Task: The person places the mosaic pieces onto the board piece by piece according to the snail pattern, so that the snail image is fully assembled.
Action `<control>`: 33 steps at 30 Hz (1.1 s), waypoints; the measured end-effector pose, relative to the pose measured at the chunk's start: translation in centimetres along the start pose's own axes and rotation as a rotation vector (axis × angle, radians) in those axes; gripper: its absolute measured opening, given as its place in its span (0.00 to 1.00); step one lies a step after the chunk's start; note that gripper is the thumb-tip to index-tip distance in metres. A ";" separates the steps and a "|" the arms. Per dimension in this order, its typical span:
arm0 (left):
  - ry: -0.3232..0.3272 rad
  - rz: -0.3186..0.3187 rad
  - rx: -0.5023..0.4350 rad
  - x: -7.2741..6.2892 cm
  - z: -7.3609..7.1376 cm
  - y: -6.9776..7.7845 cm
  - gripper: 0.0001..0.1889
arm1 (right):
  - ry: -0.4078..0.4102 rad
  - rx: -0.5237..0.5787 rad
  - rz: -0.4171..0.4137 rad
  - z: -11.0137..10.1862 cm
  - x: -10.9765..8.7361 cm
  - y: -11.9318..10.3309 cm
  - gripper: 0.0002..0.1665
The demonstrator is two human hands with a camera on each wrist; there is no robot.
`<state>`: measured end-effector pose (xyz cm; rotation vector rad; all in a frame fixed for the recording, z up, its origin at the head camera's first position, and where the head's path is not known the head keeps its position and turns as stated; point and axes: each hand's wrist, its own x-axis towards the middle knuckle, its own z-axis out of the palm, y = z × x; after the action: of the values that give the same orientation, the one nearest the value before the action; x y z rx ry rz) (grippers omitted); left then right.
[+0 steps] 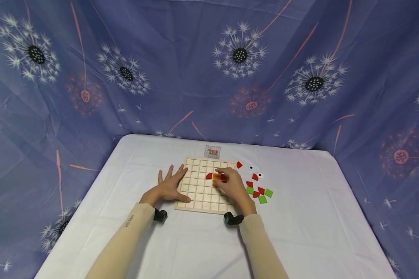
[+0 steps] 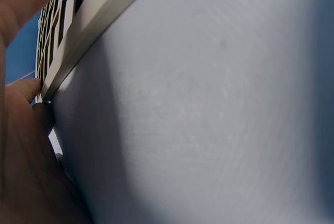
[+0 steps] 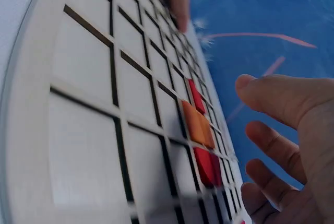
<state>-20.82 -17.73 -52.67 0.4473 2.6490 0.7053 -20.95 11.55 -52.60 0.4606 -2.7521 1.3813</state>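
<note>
A wooden grid board (image 1: 199, 193) lies on the white table. My left hand (image 1: 169, 188) rests at its left side with fingers spread; the thumb lies over the front left corner. My right hand (image 1: 230, 184) is above the right half of the board. In the right wrist view its thumb and fingers stand apart, with nothing between them. Set in the board's cells beside that hand are a red quarter-circle piece (image 1: 208, 176), orange pieces (image 3: 195, 122) and red pieces (image 3: 206, 166). The right hand partly hides them in the head view.
A small picture card (image 1: 212, 152) lies behind the board. Loose to the right are several red quarter-circle pieces (image 1: 239, 165), green square pieces (image 1: 262, 199) and two white eye pieces (image 1: 260, 175). A patterned blue curtain (image 1: 181, 77) hangs behind the table.
</note>
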 end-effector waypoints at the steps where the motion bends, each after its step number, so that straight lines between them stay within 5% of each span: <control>1: 0.002 -0.002 0.001 0.0 0.0 0.0 0.70 | 0.014 0.007 0.013 -0.3 -0.3 0.1 0.26; 13: 0.012 -0.005 -0.002 -0.2 0.2 -0.2 0.70 | 0.162 -0.113 0.107 -4.6 -3.1 3.1 0.27; 23: 0.014 -0.006 -0.006 -0.1 0.1 -0.1 0.69 | 0.089 -0.263 0.209 -7.4 -3.5 5.2 0.21; 33: 0.008 -0.003 -0.001 0.2 0.3 -0.2 0.70 | 0.049 -0.274 0.261 -7.9 -3.8 6.0 0.20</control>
<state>-20.94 -17.65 -53.09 0.4414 2.6564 0.7086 -19.81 22.08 -53.14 0.0565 -2.9790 1.0079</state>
